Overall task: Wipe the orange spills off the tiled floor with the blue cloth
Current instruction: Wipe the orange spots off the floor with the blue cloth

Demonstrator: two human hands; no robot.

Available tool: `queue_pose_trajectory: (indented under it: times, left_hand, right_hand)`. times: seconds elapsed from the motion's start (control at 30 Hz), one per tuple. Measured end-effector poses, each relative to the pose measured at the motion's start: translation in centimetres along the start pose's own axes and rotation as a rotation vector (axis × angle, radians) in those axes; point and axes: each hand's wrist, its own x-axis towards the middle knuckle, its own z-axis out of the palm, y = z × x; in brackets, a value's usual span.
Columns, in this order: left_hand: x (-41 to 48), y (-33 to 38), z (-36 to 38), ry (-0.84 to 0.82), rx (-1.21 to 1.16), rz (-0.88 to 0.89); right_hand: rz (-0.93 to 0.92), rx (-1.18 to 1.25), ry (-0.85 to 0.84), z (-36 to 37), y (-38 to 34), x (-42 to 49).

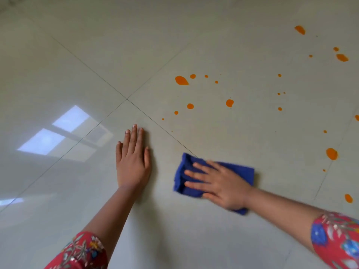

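Left hand (pixel 133 162) lies flat on the tiled floor (pixel 68 74) as our brace, right hand (pixel 221 183) presses spread fingers onto the blue cloth (pixel 242 172), orange spills (pixel 181 80) beyond untouched.

I am looking down at a floor (pixel 194 239) of large, pale grey-beige tiles that is filling the whole view. Thin dark grout lines (pixel 155 122) are running diagonally and crossing at a junction (pixel 127 99) just beyond the left hand (pixel 133 162). The glaze is shining. To the left of that hand it is carrying a window reflection (pixel 58 133), bluish-white panes split by a darker bar, and a fainter strip of light (pixel 11 200) is showing at the left edge, nearer me. Soft daylight is spreading evenly. Well to the right of the hand, another seam (pixel 322 183) is slanting away.
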Motion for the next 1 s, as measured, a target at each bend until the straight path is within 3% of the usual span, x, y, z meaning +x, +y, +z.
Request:
queue_pose_trajectory:
  times: [0.03,0.1,0.17,0.2,0.23,0.33,0.37,0.4,0.53,0.57,0.67,0.73,0.87,1.0]
  left_hand:
    - [0.1,0.0,0.1,-0.01,0.014,0.0]
    - [0.1,0.2,0.2,-0.026,0.036,0.009]
    - [0.3,0.3,0.1,-0.029,0.034,0.005]
    - [0.2,0.2,0.1,-0.029,0.031,0.002]
    - [0.1,0.3,0.0,-0.028,0.03,-0.002]
    - [0.2,0.4,-0.1,-0.02,0.032,-0.009]
    - [0.2,0.4,-0.2,-0.021,0.033,-0.009]
    - [0.2,0.4,-0.2,-0.026,0.039,-0.007]
    - [0.2,0.5,0.0,-0.04,0.065,0.001]
    - [0.2,0.5,0.0,-0.04,0.068,0.001]
    - [0.3,0.6,-0.1,-0.034,0.079,-0.012]
    - [0.4,0.7,-0.2,-0.037,0.093,-0.013]
    - [0.2,0.9,-0.3,-0.044,0.085,-0.019]
    - [2.2,1.3,-0.7,0.029,0.018,-0.027]
  right_hand:
    - [0.039,-0.024,-0.005,-0.6,2.2,-0.3]
    - [0.29,-0.037,0.027,-2.4,6.1,1.6]
    - [0.512,-0.004,0.081,-3.5,6.2,5.8]
    - [0.53,0.003,0.098,-3.1,4.8,7.4]
    - [0.434,0.015,0.097,-2.2,2.8,8.0]
    - [-0.149,0.062,-0.028,-0.2,-1.0,4.2]
    - [-0.252,0.052,-0.031,-0.3,0.5,3.0]
    - [-0.236,0.009,-0.024,-0.7,2.4,2.6]
    - [0.512,-0.013,0.101,-2.8,6.9,5.3]
    - [0.532,-0.018,0.136,-2.7,5.4,6.2]
    - [0.208,0.0,0.113,-1.0,1.3,8.2]
    - [0.146,0.016,0.114,-1.7,2.2,11.3]
    - [0.436,-0.015,0.112,-3.8,6.8,16.8]
    - [0.825,0.015,0.241,-2.6,7.4,13.5]
